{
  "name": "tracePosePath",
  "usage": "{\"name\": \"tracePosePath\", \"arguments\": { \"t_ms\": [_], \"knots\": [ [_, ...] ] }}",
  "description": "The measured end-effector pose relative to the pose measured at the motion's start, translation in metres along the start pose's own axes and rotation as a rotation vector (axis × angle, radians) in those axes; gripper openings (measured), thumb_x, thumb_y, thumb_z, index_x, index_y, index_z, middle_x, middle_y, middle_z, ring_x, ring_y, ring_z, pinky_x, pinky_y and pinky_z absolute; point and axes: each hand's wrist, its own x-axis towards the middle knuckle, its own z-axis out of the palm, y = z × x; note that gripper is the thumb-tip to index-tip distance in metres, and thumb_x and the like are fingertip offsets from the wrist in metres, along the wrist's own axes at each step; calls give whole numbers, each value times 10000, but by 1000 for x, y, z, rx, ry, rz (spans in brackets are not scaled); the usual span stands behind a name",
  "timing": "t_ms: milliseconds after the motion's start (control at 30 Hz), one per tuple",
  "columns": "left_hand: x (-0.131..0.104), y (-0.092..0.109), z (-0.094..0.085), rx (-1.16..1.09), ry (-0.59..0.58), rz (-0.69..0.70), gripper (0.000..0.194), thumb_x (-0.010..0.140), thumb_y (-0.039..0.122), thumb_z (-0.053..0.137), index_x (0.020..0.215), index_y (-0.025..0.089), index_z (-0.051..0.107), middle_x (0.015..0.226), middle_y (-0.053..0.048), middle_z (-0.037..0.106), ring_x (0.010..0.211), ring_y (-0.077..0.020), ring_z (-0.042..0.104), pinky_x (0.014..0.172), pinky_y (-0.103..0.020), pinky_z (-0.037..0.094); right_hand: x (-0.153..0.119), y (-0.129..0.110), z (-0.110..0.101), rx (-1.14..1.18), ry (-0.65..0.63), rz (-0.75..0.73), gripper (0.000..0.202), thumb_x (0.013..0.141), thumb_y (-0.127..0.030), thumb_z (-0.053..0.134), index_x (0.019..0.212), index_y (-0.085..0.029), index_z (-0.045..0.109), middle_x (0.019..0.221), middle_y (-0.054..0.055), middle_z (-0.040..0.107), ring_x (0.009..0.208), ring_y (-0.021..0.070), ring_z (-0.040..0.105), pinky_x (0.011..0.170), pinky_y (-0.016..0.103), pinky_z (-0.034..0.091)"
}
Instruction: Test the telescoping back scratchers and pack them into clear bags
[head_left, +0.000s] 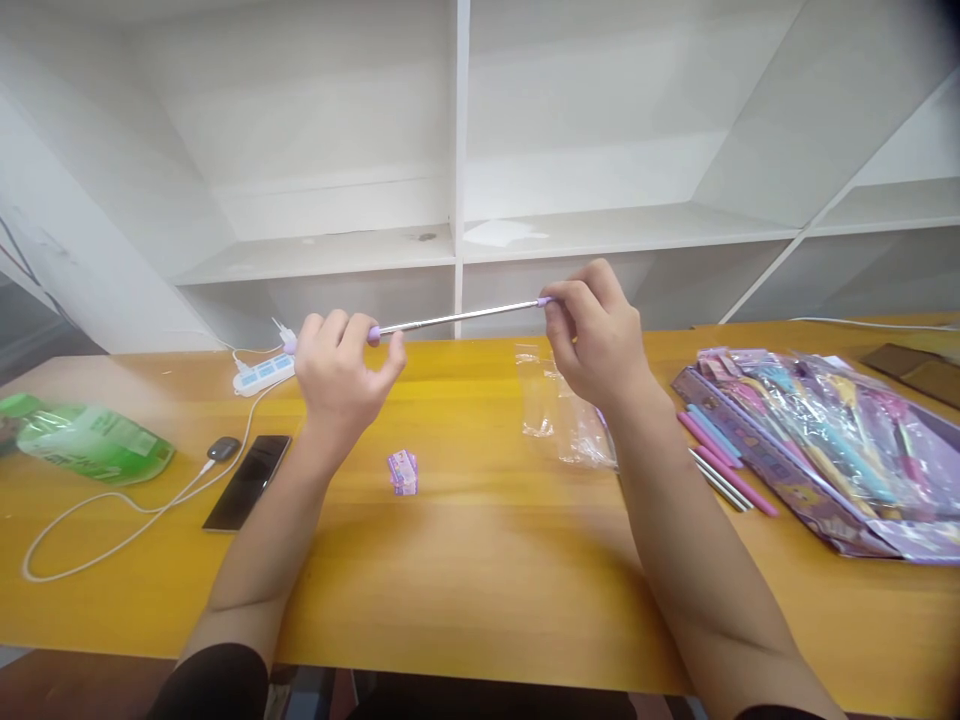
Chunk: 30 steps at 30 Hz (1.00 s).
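A thin silvery rod (pixel 466 315) with purple ends is stretched between my two hands, above the back part of the wooden table. My left hand (pixel 339 365) is wrapped round its purple handle, with the thumb extended along the rod. At the other end, my right hand (pixel 596 330) pinches the small purple tip between thumb and fingers. Below and between the hands, a small purple printed card or label (pixel 403 472) lies on the table. Clear plastic wrappers (pixel 574 425) lie under my right hand, partly hidden by the forearm.
On the right, a purple printed box (pixel 817 505) holds several wrapped colourful items, beside pink and blue tubes (pixel 709 438) and silvery rods (pixel 721 482). At left are a green bottle (pixel 90 440), a black phone (pixel 247 483), a white cable and a power strip (pixel 264 374). White shelving (pixel 459 130) stands behind.
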Motion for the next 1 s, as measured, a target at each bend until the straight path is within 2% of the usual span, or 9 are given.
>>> {"name": "tracePosePath", "arguments": {
  "t_ms": [133, 267, 400, 600, 733, 1000],
  "knots": [
    [-2, 8, 1, -21, -8, 9, 240, 984, 395, 681, 825, 241, 588, 782, -45, 608, 766, -235, 434, 718, -387, 291, 0, -13, 5, 35, -11, -16, 231, 1155, -334, 412, 1169, -257, 630, 1096, 126, 663, 858, 229, 636, 725, 343, 481],
    [-10, 26, 6, -61, -48, 58, 207, 997, 364, 677, 845, 238, 616, 786, -49, 631, 767, -237, 441, 723, -384, 337, -5, -52, 22, 74, -76, -91, 208, 1145, -264, 434, 1192, -240, 636, 1042, 108, 664, 755, 191, 597, 661, 316, 465],
    [-12, 30, 10, -66, -93, 71, 208, 998, 370, 676, 846, 235, 634, 792, -50, 657, 757, -231, 451, 722, -384, 352, -9, -76, 31, 82, -113, -45, 228, 1164, -243, 402, 1212, -242, 624, 1019, 89, 643, 711, 166, 559, 624, 294, 433],
    [-8, 21, 12, -87, -52, 123, 193, 944, 313, 697, 809, 236, 583, 735, -30, 619, 742, -221, 438, 687, -363, 338, -6, -73, 23, 106, -198, -34, 244, 1179, -275, 389, 1220, -228, 626, 1044, 91, 646, 701, 153, 529, 610, 293, 398],
    [-7, 22, 8, -88, -54, 113, 188, 920, 285, 707, 806, 238, 566, 740, -31, 607, 745, -222, 438, 700, -366, 340, -6, -70, 21, 131, -205, -55, 225, 1170, -256, 423, 1210, -206, 639, 1047, 86, 664, 701, 144, 524, 616, 292, 399],
    [-7, 22, 8, -66, -63, 136, 182, 893, 274, 715, 795, 243, 564, 730, -41, 585, 755, -237, 430, 712, -384, 358, -5, -70, 20, 121, -189, -60, 228, 1050, -90, 483, 1122, -204, 667, 920, 39, 723, 727, 151, 587, 634, 299, 389]
  ]
}}
